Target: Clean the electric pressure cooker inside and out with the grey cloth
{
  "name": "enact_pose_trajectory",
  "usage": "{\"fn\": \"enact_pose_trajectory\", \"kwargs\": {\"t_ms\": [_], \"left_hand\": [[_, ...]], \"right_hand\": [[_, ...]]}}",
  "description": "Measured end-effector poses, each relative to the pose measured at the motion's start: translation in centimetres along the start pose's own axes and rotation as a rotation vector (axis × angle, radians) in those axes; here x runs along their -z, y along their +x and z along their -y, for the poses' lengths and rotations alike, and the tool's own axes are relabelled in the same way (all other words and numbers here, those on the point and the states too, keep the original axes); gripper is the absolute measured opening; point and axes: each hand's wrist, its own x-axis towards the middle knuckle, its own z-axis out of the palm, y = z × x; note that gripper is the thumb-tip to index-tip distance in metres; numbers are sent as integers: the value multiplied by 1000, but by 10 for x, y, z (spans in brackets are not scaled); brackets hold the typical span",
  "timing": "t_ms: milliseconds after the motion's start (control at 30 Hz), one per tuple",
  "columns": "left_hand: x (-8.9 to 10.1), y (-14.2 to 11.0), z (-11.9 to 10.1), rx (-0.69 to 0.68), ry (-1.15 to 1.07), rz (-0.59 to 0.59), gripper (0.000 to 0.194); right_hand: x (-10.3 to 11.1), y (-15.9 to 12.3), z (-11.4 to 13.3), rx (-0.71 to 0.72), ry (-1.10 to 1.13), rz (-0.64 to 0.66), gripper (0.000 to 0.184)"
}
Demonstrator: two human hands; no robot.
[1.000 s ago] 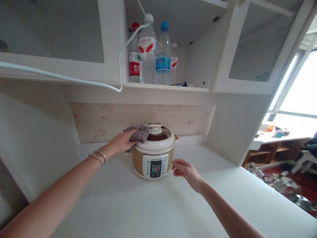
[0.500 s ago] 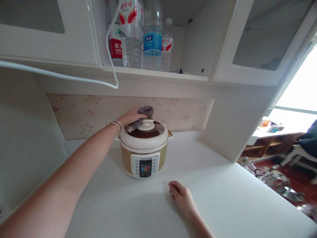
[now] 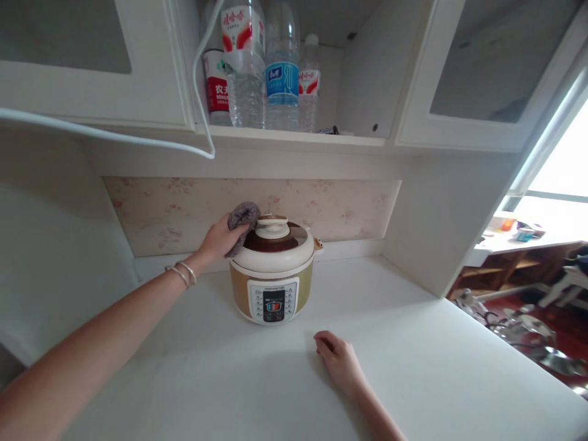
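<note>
A tan and white electric cooker (image 3: 272, 269) with a brown-topped lid and a front control panel stands on the white counter (image 3: 413, 343) near the back wall. My left hand (image 3: 220, 237) is closed around a grey cloth (image 3: 241, 217) and presses it against the left rim of the cooker's lid. Two thin bangles ring that wrist. My right hand (image 3: 337, 361) rests on the counter in front and to the right of the cooker, its fingers curled under with nothing visible in them.
Several water bottles (image 3: 261, 67) stand on the open shelf above the cooker. A white cable (image 3: 138, 144) hangs along the cabinet front. Glass-door cabinets flank the shelf. At the right, a bright window, a wooden table and metal pots (image 3: 519, 324) on the floor.
My left hand has drawn the cloth from the back of the lid's knob to the lid's left rim. My right hand, lowered onto the counter a second ago, stays put.
</note>
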Motion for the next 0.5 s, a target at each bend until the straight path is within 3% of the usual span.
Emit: {"fn": "enact_pose_trajectory", "kwargs": {"t_ms": [67,133,233,333,500], "left_hand": [[5,-33,-7,-76,146,-13,47],[7,-65,-18,-272,246,3,47],[4,-95,-41,-569,324,152,41],[-8,-96,-68,-697,333,258,40],[-44,-66,-103,-781,325,332,42]], "right_hand": [[-2,-1,1,17,-32,13,26],[-5,-1,1,31,-66,26,25],[-7,-3,1,53,-115,26,24],[-7,-4,2,78,-142,16,25],[-3,-8,5,101,-159,0,25]]}}
